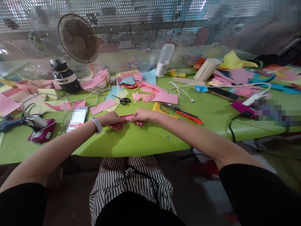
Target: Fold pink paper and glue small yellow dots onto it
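Note:
A small piece of pink paper [129,117] is pinched between my two hands, just above the green table top [141,142]. My left hand [114,121] grips its left end, and my right hand [141,117] grips its right end; the fingers partly hide it. Black-handled scissors [122,100] lie beyond my left hand, beside a flat pink paper strip [103,106]. Past my right hand rest a yellow tool [160,108], probably a glue gun, and a red-handled tool [189,117]. A pink paper cutout with yellow stars [143,97] lies behind the hands.
A fan [78,40], a dark bottle [66,77] and a white bottle [164,61] stand at the back. Phone [77,119] and purple power strip [44,130] lie left, a second power strip [243,109] right. White cables and paper scraps are scattered about.

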### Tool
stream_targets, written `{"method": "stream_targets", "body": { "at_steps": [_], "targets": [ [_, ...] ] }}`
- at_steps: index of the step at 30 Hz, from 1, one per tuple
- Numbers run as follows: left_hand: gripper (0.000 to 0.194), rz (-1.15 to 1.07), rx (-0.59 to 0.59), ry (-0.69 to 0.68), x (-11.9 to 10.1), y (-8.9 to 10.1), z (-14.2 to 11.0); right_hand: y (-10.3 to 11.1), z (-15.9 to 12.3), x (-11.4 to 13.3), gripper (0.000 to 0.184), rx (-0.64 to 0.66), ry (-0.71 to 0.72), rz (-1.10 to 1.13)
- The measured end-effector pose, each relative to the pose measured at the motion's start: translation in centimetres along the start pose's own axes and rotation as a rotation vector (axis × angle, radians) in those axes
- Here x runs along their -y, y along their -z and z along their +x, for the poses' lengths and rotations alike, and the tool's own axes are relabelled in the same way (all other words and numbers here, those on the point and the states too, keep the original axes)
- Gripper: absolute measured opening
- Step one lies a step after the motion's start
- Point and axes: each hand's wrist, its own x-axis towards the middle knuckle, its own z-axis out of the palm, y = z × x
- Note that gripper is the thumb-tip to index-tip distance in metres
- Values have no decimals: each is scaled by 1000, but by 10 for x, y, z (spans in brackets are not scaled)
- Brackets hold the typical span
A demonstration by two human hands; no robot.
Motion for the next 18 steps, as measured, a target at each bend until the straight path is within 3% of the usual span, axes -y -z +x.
{"method": "stream_targets", "body": {
  "at_steps": [4, 12, 18],
  "targets": [
    [50, -35, 3, 80, 0, 0, -1, 0, -1, 0, 37, -2, -1, 4],
    [49, 101, -89, 53, 7, 0, -5, -2, -2, -1, 35, -16, 1, 17],
    [47, -22, -66, 134, 12, 0, -11, -5, -3, -1, 40, -32, -3, 23]
  ]
}}
